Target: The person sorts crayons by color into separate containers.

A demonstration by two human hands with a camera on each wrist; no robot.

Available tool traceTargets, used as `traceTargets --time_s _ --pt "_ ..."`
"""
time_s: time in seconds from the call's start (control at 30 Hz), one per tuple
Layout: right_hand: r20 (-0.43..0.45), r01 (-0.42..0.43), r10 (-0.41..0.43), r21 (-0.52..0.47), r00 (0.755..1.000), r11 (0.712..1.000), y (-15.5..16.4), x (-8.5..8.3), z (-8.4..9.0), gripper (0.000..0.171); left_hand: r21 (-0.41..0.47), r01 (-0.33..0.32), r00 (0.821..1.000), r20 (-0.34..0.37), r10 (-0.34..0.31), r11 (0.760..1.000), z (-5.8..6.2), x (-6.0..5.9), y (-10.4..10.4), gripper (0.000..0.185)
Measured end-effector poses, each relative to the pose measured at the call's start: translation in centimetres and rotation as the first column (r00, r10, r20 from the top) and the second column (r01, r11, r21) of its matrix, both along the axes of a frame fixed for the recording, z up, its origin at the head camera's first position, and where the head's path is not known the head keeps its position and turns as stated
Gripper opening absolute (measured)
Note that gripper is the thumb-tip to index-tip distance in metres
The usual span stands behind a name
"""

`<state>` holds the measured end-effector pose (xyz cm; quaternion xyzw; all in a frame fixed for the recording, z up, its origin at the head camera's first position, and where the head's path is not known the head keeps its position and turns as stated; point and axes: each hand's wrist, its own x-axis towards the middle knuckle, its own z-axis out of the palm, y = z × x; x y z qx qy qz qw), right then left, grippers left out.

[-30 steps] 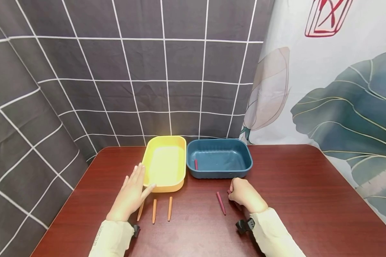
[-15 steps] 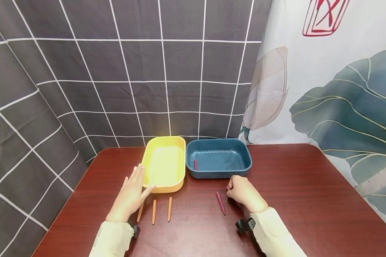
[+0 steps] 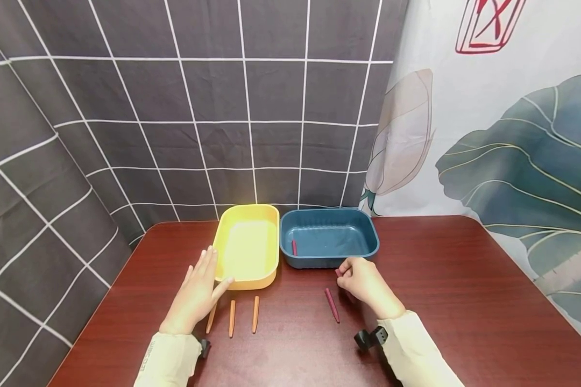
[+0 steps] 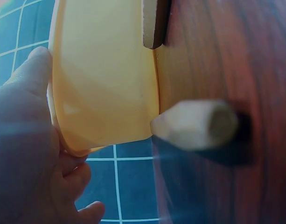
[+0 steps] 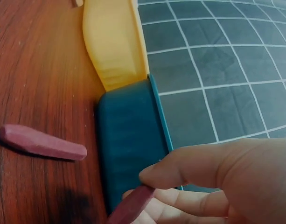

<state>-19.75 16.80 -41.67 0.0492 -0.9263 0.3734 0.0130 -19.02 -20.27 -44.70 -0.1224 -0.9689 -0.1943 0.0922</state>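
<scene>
Both my hands are low over the desk (image 3: 455, 279). My right hand (image 3: 368, 285) has its fingers curled round a dark red crayon (image 5: 131, 205), pinching it between thumb and fingertips just in front of the blue tub (image 3: 329, 239); the right wrist view shows the crayon's end poking out under my thumb, close to the tub's near wall. My left hand (image 3: 196, 293) lies flat with fingers straight and spread, its thumb touching the near corner of the yellow tub (image 3: 247, 247), holding nothing.

As I judge it, I am in the carrying step: the crayon is picked up and lifted off the desk but not yet over the blue tub's rim. The next move calls for raising it a little more, bringing it forward past the rim and letting go so that it drops inside rather than hitting the wall.

One more dark red crayon on the desk (image 3: 332, 305) lies just beside my right hand, to its left. Three orange crayons lie side by side by my left hand, in front of the yellow tub: one partly under my palm (image 3: 210, 318), a middle one (image 3: 232, 318) and a right one (image 3: 255, 314).

As for the tubs, they stand side by side at the back of the desk, touching or nearly so. Inside the blue one there is a single red crayon in the tub (image 3: 294, 247), near its left wall. I can see nothing in the yellow one.
</scene>
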Motion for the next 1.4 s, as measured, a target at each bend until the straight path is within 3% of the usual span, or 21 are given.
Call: traceTargets --time_s 0.23,0.53,0.67,0.9,1.03,1.1,1.23,1.4 --pt "0.018 0.034 -0.032 -0.113 0.999 0.993 -0.1 -0.6 0.2 0.007 0.0 -0.007 1.0 -0.006 0.007 1.0 0.0 0.0 -0.2 0.083" --pt "-0.007 0.008 -0.01 -0.259 1.0 0.966 -0.1 -1.0 0.5 0.012 0.011 -0.012 1.0 0.002 0.012 1.0 0.0 0.1 -0.3 0.084" --pt "0.012 -0.033 0.041 -0.39 0.999 0.92 -0.1 -1.4 0.6 0.021 0.012 -0.007 1.0 -0.008 0.007 1.0 0.1 0.0 -0.3 0.083" --pt "0.065 -0.077 0.14 -0.58 0.988 0.811 0.2 -2.3 0.7 0.035 0.009 -0.004 1.0 -0.001 0.004 1.0 0.0 0.0 -0.1 0.083" --pt "0.082 -0.092 0.191 -0.657 0.978 0.749 0.5 -3.4 0.7 0.038 0.013 -0.007 1.0 0.001 0.007 1.0 0.0 -0.1 0.0 0.084" --pt "0.083 -0.094 0.203 -0.675 0.976 0.732 0.6 -4.1 0.7 0.039 0.013 -0.006 1.0 0.001 0.006 1.0 0.0 -0.1 -0.1 0.084" --pt "0.069 -0.108 0.207 -0.673 0.976 0.731 0.5 -5.4 1.1 0.041 0.012 -0.004 1.0 -0.007 0.004 1.0 0.0 -0.1 0.0 0.083" --pt "0.049 -0.115 0.191 -0.642 0.98 0.758 -0.2 -7.1 1.8 0.039 0.012 -0.003 1.0 -0.01 0.003 1.0 0.0 0.0 0.0 0.083"
